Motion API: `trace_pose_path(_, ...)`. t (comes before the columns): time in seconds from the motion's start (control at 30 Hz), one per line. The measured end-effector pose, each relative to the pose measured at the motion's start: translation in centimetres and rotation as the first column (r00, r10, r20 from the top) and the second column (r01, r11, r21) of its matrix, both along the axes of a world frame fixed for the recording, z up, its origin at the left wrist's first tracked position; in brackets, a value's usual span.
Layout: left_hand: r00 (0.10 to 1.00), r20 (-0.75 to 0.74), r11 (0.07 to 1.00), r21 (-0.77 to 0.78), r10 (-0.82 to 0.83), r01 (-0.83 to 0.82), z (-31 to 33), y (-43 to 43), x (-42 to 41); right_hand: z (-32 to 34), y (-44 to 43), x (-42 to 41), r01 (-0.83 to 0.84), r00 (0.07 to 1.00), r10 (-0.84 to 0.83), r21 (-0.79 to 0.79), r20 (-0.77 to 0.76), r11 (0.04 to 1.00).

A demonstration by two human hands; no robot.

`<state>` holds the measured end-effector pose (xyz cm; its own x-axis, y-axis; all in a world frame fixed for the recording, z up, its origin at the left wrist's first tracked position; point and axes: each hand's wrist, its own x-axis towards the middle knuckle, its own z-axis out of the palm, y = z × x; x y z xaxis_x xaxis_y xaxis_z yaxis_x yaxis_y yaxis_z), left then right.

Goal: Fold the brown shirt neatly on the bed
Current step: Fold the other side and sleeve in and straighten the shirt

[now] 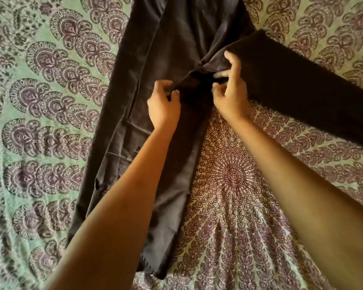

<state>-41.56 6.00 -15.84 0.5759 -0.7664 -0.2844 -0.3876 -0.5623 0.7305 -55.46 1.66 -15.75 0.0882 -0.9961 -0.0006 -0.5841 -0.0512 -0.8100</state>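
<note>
Brown shirt (155,65) lies long on the bed (40,101), partly folded; left hand (164,105) and right hand (231,97) pinch its middle (sleeve outstretched), folding seemingly unfinished.

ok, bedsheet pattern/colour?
Bedsheet: pale mint green with maroon-purple paisley mandala print, clearest in the head view.
</note>
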Motion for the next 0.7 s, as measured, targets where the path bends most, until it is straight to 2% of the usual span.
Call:
trace_pose_path(0.07, 0.994, -0.07, 0.995, 0.07, 0.083, -0.078, -0.8, -0.7, 1.5, -1.2, 1.6, 0.3, 0.076, 0.987, -0.079, -0.025, -0.138, 0.997)
trace_pose_path(0.2, 0.996, -0.076, 0.977, 0.211, 0.036, -0.02, -1.5, -1.3, 2.7, -2.9, 2.7, 1.6, 0.197, 0.948, -0.127, 0.227, -0.291, 0.954)
trace_pose_path(0.33, 0.988, -0.157, 0.971, 0.238, -0.001, 0.039, -1.5, -1.6, 3.0, -2.9, 1.1, 1.4, 0.237, 0.947, -0.129, 0.371, -0.293, 0.898)
trace_pose_path(0.4, 0.978, -0.208, 0.967, 0.25, 0.0, 0.053, -1.6, -1.5, 2.7, -3.1, 1.0, 0.5, 0.258, 0.963, -0.194, 0.446, -0.185, 0.857)
trace_pose_path(0.47, 0.965, -0.259, 0.962, 0.253, -0.031, 0.099, -1.8, -1.4, 2.0, -3.3, 1.6, -0.5, 0.294, 0.956, -0.259, 0.439, -0.138, 0.849)
trace_pose_path(0.53, 0.962, -0.264, 0.957, 0.254, -0.074, 0.143, -1.9, -1.3, 0.9, -3.1, 2.5, -1.1, 0.303, 0.946, -0.229, 0.371, -0.23, 0.878)
trace_pose_path(0.63, 0.978, -0.204, 0.968, 0.236, -0.037, 0.085, -1.7, -1.4, -0.2, -2.3, 3.2, -1.1, 0.365, 0.919, -0.305, 0.244, -0.251, 0.898)
trace_pose_path(0.7, 0.982, -0.189, 0.966, 0.251, -0.019, 0.067, -1.9, -1.5, -0.1, -2.1, 2.9, -0.8, 0.364, 0.922, -0.304, 0.266, -0.24, 0.893)
